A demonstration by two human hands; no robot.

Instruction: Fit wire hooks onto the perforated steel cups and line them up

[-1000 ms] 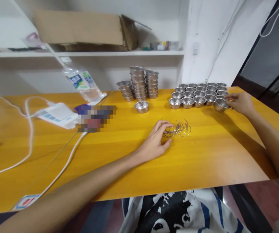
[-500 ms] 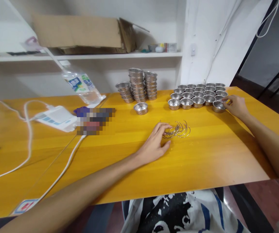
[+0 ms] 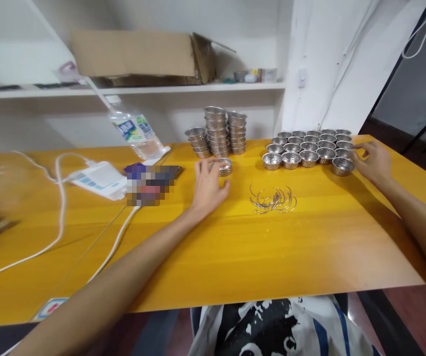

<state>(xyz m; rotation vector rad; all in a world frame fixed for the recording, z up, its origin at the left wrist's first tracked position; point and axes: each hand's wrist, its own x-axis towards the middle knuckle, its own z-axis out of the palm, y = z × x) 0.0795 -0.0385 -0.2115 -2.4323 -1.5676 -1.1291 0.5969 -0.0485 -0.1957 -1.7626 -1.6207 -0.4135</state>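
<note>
My left hand [image 3: 207,186] reaches over the yellow table [image 3: 235,247], fingers spread, its fingertips at a single small perforated metal cup [image 3: 225,167]. A loose pile of curved wire handles [image 3: 273,200] lies to its right, untouched. My right hand [image 3: 372,159] rests at the right end of a group of several metal cups [image 3: 309,148], fingers partly curled beside the nearest cup [image 3: 342,166], which stands on the table. Neither hand holds anything that I can see.
Stacks of metal cups [image 3: 220,131] stand at the back of the table. A tilted plastic bottle [image 3: 135,131], a white power strip [image 3: 100,179] with its cord, and a blurred packet [image 3: 149,184] lie left of my hand. A cardboard box [image 3: 139,57] sits on the shelf.
My left hand left the wire handles and moved left and back to the single cup. My right hand set its cup down at the end of the group and let go.
</note>
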